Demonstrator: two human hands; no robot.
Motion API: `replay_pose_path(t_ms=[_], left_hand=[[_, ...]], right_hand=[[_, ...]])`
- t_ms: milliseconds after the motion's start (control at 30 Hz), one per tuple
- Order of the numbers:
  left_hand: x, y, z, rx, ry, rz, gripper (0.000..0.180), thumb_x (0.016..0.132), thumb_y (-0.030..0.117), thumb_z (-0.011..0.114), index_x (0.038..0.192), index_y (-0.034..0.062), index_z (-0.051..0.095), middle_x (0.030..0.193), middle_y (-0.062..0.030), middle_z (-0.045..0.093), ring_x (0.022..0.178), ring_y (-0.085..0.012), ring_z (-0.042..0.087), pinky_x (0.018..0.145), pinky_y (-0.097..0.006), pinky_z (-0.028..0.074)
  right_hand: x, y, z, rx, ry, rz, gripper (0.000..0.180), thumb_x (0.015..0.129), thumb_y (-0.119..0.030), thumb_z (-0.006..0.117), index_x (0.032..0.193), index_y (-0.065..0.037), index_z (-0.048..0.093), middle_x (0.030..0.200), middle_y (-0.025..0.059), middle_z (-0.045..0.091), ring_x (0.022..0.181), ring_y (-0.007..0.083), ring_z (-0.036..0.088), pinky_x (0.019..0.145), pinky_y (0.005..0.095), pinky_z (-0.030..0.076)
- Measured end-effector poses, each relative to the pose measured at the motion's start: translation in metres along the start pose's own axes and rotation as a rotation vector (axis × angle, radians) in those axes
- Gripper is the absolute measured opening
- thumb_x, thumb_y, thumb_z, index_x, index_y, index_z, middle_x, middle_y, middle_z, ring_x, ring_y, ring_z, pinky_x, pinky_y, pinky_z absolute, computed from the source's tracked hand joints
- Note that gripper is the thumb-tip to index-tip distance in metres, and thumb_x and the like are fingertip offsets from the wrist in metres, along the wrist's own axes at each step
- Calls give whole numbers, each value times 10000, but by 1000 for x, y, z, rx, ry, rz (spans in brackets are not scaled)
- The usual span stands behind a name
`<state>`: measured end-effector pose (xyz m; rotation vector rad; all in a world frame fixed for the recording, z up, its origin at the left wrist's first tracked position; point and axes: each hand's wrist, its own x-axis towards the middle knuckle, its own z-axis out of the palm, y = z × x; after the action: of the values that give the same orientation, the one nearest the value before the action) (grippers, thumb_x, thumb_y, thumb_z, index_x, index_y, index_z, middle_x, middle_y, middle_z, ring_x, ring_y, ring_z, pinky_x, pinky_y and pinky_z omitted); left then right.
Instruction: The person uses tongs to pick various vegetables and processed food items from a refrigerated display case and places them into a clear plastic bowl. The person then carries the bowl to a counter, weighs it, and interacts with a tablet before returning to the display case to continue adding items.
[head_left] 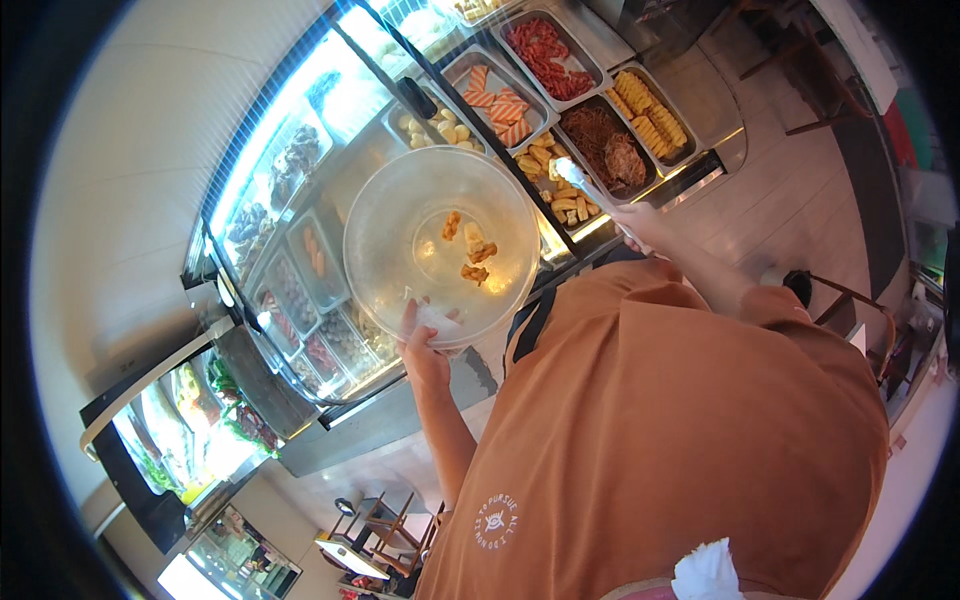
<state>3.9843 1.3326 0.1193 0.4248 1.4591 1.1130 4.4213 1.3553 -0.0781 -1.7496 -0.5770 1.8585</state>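
My left hand grips the near rim of a large clear plastic bowl, its fingers seen partly through the wall. Several orange-brown pieces of food lie in the bottom of the bowl. A whitish patch shows beside those fingers; I cannot make out what it is. My right hand is closed around a pair of tongs. The tips of the tongs are over a tray of yellow food pieces, just right of the bowl. Whether they pinch anything is unclear.
Metal trays hold red pieces, striped orange-and-white slices, brown noodle-like strands and yellow crinkle-cut pieces. A lit glass display case with more trays stands left. Chairs are below and a wooden chair is right.
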Motion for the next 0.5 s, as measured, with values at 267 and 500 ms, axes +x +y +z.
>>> replay_pose_path(t_ms=[267,500], left_hand=[[13,4,20,41,-39,-1,807,774,-20,449,1568,-51,311,1456,-226,487,1109,-493,675,871,-559,587],[-15,6,69,13,-78,5,812,768,-26,454,1568,-58,322,1463,-224,492,1095,-489,678,849,-550,593]], right_hand=[[-170,-112,-19,105,-325,-338,354,1022,-237,629,1276,9,621,815,30,619,471,93,514,428,235,414],[-172,-126,-6,253,-227,-379,494,1031,-276,621,1424,-60,412,810,21,553,444,79,467,358,233,374]])
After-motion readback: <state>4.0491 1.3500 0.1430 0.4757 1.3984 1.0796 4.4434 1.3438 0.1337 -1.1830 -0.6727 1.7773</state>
